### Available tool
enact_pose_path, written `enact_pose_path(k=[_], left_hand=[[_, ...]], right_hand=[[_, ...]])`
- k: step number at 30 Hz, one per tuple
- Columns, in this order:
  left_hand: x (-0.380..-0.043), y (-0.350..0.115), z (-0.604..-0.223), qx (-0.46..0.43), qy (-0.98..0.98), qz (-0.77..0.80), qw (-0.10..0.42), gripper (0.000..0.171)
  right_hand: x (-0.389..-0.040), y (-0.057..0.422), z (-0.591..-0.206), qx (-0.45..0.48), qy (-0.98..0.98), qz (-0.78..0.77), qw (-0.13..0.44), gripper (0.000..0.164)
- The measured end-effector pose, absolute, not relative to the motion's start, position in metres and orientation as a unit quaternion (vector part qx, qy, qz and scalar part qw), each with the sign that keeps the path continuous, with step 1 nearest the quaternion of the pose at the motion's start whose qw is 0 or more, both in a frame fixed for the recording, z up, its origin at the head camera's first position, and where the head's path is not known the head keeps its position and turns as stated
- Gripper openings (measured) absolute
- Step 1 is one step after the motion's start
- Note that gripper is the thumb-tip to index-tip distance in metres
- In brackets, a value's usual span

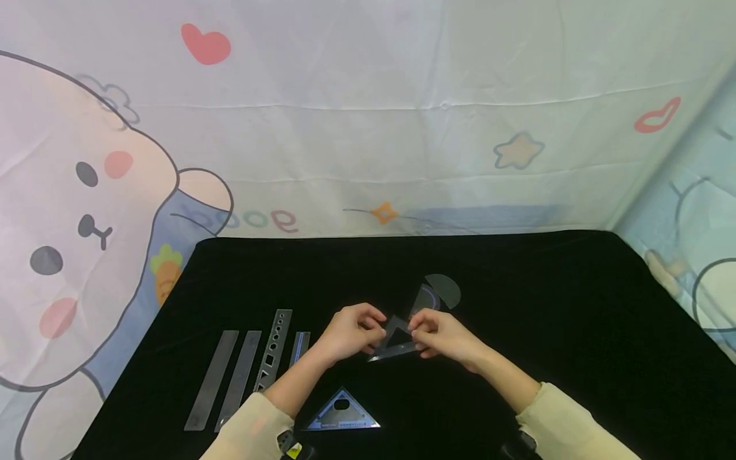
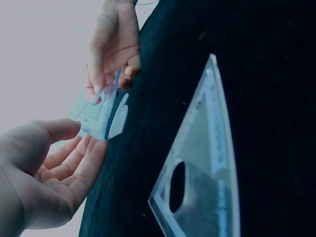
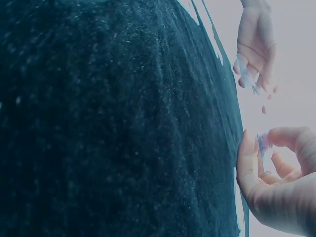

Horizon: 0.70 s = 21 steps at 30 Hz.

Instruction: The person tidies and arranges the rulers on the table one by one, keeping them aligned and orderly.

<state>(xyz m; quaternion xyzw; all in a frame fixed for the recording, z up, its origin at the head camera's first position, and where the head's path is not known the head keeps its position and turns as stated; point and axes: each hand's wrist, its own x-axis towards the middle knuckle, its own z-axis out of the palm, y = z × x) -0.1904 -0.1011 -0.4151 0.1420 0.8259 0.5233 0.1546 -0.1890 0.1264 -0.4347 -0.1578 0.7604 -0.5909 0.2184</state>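
Both hands hold a clear triangular set square [image 1: 391,351] above the black cloth, one at each end. My left hand [image 1: 352,329] pinches its left corner between thumb and fingers. The right hand [image 1: 444,335] pinches the opposite corner, its fingers covering that end. In the left wrist view the set square [image 2: 96,118] spans the space between the two hands, tilted. Nearer to me lies a second set square [image 1: 330,420] with blue edges and an oval hole. Just beyond the hands are a clear piece with a purple arc [image 1: 421,299] and a half-round clear protractor [image 1: 445,291].
Several straight rulers lie side by side left of my left forearm: a plain ruler [image 1: 211,380], another plain ruler [image 1: 240,377], a stencil ruler [image 1: 280,329] with cut-out shapes and a short blue-marked ruler [image 1: 300,345]. A printed curtain [image 1: 368,147] hangs behind the black-covered table [image 1: 575,306].
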Motion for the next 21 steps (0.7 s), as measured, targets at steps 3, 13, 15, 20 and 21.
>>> enact_pose_path(k=[3, 13, 15, 20, 21], left_hand=[[-0.188, -0.103, -0.416, 0.145, 0.825, 0.525, 0.153, 0.024], [-0.18, -0.104, -0.416, 0.18, 0.824, 0.511, 0.163, 0.022], [-0.178, -0.103, -0.416, 0.185, 0.825, 0.508, 0.164, 0.022], [-0.171, -0.101, -0.413, 0.193, 0.823, 0.509, 0.162, 0.021], [-0.17, -0.101, -0.414, 0.194, 0.823, 0.509, 0.162, 0.021]], right_hand=[[-0.188, 0.127, -0.434, -0.16, 0.76, -0.591, 0.22, 0.024], [-0.18, 0.126, -0.432, -0.193, 0.794, -0.536, 0.213, 0.017], [-0.178, 0.126, -0.432, -0.204, 0.81, -0.511, 0.203, 0.016], [-0.173, 0.128, -0.431, -0.234, 0.846, -0.447, 0.172, 0.012], [-0.172, 0.128, -0.43, -0.24, 0.85, -0.438, 0.168, 0.012]])
